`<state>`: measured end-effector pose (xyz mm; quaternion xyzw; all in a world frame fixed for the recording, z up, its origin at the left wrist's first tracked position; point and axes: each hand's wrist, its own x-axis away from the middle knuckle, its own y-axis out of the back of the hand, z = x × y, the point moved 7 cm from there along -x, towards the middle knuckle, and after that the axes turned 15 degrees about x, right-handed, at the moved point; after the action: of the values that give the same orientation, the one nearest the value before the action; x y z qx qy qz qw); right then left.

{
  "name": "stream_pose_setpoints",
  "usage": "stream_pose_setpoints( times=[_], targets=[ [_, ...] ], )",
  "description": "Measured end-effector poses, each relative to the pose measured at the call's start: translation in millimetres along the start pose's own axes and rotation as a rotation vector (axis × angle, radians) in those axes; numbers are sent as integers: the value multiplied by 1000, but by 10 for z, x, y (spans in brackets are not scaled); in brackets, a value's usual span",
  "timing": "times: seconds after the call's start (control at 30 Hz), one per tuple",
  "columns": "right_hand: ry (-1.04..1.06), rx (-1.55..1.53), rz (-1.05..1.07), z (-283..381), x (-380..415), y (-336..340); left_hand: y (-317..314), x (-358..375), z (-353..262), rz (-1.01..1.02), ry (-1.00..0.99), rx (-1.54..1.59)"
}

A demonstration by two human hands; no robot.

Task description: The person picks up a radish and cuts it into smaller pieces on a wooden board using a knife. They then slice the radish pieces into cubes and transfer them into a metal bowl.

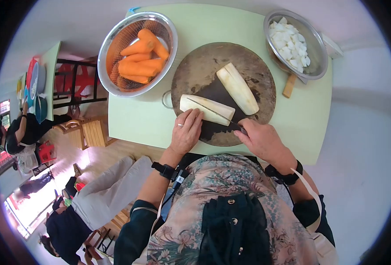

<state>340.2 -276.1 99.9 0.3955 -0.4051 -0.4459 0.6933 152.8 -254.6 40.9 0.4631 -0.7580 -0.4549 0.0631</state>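
Observation:
On the round wooden chopping board (195, 66), a pale peeled vegetable (211, 115), much like a white radish, lies slantwise. The fingers of my left hand (188, 128) press together on its near side and hold it against the board. My right hand (261, 140) is closed round the handle of a knife (225, 118), whose thin blade runs along the top of this piece. Behind it rests a second pale peeled piece (239, 89), with a lengthwise line at its far end; neither hand touches it.
A metal colander (172, 33) of peeled carrots (138, 67) stands left of the board. At the back right, a metal bowl (321, 55) holds white chunks (289, 44); a wooden handle (289, 86) sticks out beneath. Wooden stools (94, 134) and other people (67, 225) are at left.

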Motion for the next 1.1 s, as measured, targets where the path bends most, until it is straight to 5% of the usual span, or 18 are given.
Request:
stream_pose_setpoints(
  times=[1.1],
  targets=[
    [189,223,250,131,-407,70,-165,108,194,-201,-75,94]
  ],
)
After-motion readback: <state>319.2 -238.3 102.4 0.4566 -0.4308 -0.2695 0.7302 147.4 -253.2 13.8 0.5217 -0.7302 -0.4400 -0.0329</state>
